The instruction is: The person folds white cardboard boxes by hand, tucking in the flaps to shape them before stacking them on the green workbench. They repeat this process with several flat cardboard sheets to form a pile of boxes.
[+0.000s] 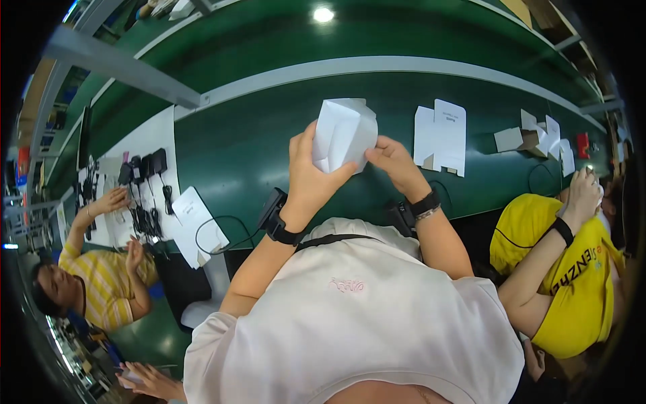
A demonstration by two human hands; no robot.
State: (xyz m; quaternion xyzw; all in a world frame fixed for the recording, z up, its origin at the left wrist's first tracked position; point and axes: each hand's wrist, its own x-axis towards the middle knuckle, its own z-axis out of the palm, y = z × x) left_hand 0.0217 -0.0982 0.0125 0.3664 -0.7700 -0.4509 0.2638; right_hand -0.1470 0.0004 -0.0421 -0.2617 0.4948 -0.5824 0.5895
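A small white cardboard box (343, 131), partly folded into shape, is held up over the green table in front of me. My left hand (313, 165) wraps round its left side and underside, thumb along the lower edge. At its lower right side, the fingers of my right hand (393, 163) pinch the card. To the right of the box lies a flat white carton blank (441, 138). Another flat white carton (197, 225) is on the table's left edge, near a black cable.
Black power adapters (145, 168) with coiled cables lie on a white sheet at the left, by a co-worker in a striped yellow shirt (108, 289). Several part-folded cartons (535, 138) stand at the right, near a person in yellow (572, 296). A grey metal post (128, 67) slants across the upper left.
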